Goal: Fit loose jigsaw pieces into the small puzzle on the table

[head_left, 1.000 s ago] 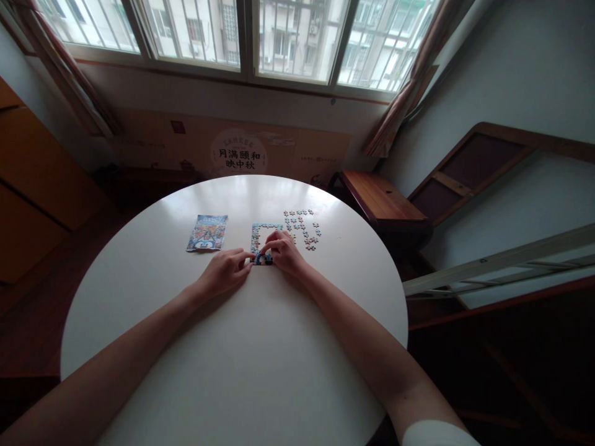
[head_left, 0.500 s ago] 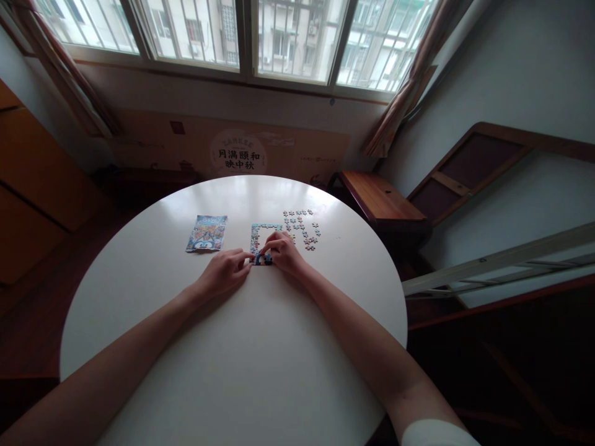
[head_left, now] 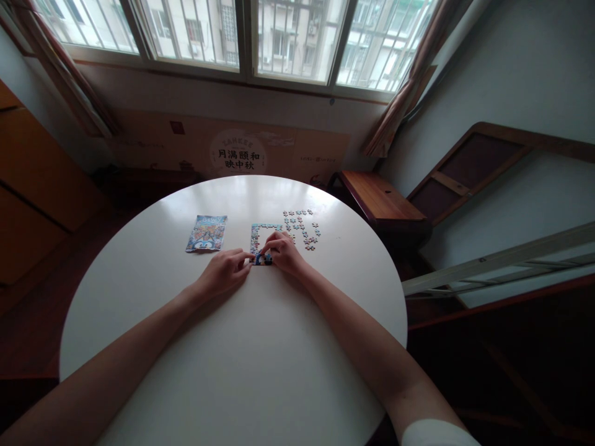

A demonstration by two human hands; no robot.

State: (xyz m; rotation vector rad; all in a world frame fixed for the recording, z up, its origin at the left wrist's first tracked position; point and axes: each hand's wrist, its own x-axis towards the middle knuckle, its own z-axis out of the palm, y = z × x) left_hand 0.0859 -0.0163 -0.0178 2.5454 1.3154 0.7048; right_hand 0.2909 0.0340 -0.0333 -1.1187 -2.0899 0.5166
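Note:
A partly joined jigsaw puzzle (head_left: 255, 238) lies on the white table, its border put together around a bare middle, with dark blue pieces along the near side. My left hand (head_left: 224, 269) has curled fingers, the index finger and thumb gripping the puzzle's near left corner. Over the near right part is my right hand (head_left: 284, 253), thumb and index finger pinched together at a puzzle piece, which the fingers mostly hide. Several loose puzzle pieces (head_left: 294, 220) are spread in rows behind and to the right of this hand.
A colourful picture packet (head_left: 207, 233) lies flat to the left of the puzzle. The round white table (head_left: 242, 359) carries everything. Beyond its right edge stands a wooden stool (head_left: 381, 195); windows and a printed board are behind.

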